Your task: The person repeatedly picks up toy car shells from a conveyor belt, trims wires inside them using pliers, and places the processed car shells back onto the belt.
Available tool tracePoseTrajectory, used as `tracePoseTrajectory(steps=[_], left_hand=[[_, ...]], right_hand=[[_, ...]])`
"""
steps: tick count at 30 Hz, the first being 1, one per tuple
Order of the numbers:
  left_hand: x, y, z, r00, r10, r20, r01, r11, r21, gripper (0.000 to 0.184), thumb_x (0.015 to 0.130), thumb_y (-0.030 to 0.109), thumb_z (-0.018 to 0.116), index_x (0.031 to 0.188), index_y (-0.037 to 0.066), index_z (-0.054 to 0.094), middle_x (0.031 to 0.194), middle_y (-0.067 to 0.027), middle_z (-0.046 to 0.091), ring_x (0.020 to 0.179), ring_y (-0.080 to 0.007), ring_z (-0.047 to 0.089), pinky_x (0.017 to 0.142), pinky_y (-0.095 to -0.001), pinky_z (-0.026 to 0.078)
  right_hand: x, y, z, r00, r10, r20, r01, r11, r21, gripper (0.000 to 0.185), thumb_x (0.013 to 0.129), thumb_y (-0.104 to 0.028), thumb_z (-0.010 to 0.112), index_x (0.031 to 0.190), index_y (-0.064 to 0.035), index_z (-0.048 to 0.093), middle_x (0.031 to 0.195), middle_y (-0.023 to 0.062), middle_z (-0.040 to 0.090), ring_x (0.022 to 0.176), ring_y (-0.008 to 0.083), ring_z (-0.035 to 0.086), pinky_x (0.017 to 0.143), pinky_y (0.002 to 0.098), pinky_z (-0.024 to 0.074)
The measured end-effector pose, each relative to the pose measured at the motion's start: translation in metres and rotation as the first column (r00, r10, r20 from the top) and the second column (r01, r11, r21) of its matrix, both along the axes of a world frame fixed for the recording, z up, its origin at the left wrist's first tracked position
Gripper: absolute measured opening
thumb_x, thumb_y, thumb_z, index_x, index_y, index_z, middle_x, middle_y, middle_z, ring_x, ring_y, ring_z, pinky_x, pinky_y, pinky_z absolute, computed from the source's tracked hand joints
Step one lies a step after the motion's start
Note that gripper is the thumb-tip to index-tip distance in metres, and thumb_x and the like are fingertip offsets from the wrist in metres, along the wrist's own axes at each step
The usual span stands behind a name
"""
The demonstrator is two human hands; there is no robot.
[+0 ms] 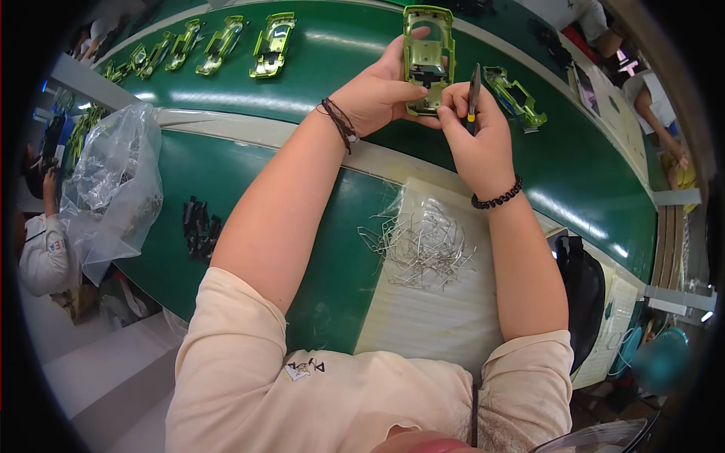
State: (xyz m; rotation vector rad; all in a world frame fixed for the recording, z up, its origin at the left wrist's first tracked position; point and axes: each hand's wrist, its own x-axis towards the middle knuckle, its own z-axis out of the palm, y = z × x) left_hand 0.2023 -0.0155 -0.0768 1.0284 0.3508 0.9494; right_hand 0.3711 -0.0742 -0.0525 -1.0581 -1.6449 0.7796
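Above the far green surface, my left hand [381, 90] grips a green toy car body [428, 57] by its side and lower end, with its inner side facing up. My right hand [479, 124] is closed round a dark tool with a yellow band [473, 94], and its fingertips touch the lower right corner of the car body. Nearer to me, a tangled pile of thin metal wire pieces [427, 249] lies on a clear plastic sheet [423, 317]. Small black parts [199, 229] form a heap on the green table to the left.
More green car bodies [273, 45] stand in a row along the far green surface [332, 68], and another [516, 98] lies right of my hands. A clear plastic bag [113, 181] is at the left edge. A black bag [580, 294] lies right. Other people are at both sides.
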Motion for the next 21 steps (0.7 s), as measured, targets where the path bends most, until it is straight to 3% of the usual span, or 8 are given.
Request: tracePoseTrajectory(steps=[2,8,11,14,17,21], left_hand=[[-0.0006,-0.0009,0.0026,1.0,-0.006,0.019,0.006,1.0,0.007,0.085,0.082,-0.005,0.053,0.154,0.023,0.018,0.146,-0.0126,0.043,0.128,-0.0264,0.051,0.1,-0.0461,0.049],[-0.0022,-0.0024,0.0053,0.999,-0.02,0.041,0.02,1.0,0.008,0.089,0.076,-0.005,0.054,0.153,0.022,0.02,0.146,-0.0146,0.042,0.128,-0.0287,0.051,0.103,-0.0466,0.048],[-0.0028,-0.0013,0.0038,0.998,-0.034,0.056,0.033,0.999,0.024,0.088,0.077,-0.006,0.054,0.153,0.022,0.02,0.147,-0.0142,0.042,0.127,-0.0281,0.052,0.103,-0.0463,0.049],[-0.0025,-0.0016,0.0032,0.999,-0.017,0.04,0.016,1.0,0.023,0.085,0.08,-0.006,0.053,0.153,0.023,0.021,0.146,-0.0125,0.043,0.126,-0.0267,0.053,0.102,-0.0454,0.049],[-0.0005,-0.0022,0.0023,0.999,0.0,0.032,0.0,1.0,-0.008,0.082,0.084,-0.007,0.052,0.153,0.025,0.021,0.145,-0.0104,0.045,0.125,-0.0249,0.053,0.101,-0.0448,0.05],[-0.0015,-0.0008,0.0019,1.0,-0.009,0.004,0.009,1.0,-0.023,0.081,0.085,-0.009,0.052,0.152,0.026,0.022,0.143,-0.0094,0.047,0.124,-0.0237,0.054,0.101,-0.0443,0.051]], right_hand=[[-0.0026,-0.0018,0.002,0.997,-0.003,-0.08,0.002,1.0,-0.014,0.016,0.085,0.005,0.058,0.085,-0.0024,0.045,0.078,0.002,0.049,0.073,0.0111,0.046,0.07,0.0242,0.045],[0.0012,0.0003,-0.0033,1.0,-0.019,-0.001,0.019,0.996,0.091,0.015,0.085,0.006,0.059,0.086,-0.0012,0.046,0.078,0.0028,0.05,0.072,0.0119,0.046,0.068,0.0247,0.0453],[0.0006,0.0018,-0.0063,0.999,-0.002,-0.05,0.006,0.997,0.077,0.015,0.084,0.006,0.059,0.087,-0.0013,0.046,0.078,0.0035,0.05,0.072,0.013,0.046,0.068,0.0259,0.0449],[0.0026,0.0032,-0.0067,1.0,-0.004,0.02,0.002,0.995,0.098,0.016,0.083,0.007,0.06,0.087,-0.0013,0.047,0.078,0.0042,0.05,0.071,0.015,0.046,0.068,0.0273,0.0445],[0.0048,0.0004,-0.0033,0.99,0.02,0.137,-0.027,0.998,0.051,0.02,0.088,0.011,0.054,0.086,-0.0037,0.04,0.092,0.0025,0.051,0.085,0.0086,0.049,0.08,0.0254,0.0511],[0.0045,0.0006,-0.0061,0.984,0.013,0.175,-0.024,0.998,0.056,0.019,0.088,0.012,0.053,0.087,-0.003,0.042,0.091,0.0025,0.05,0.083,0.0084,0.049,0.079,0.0252,0.0515]])
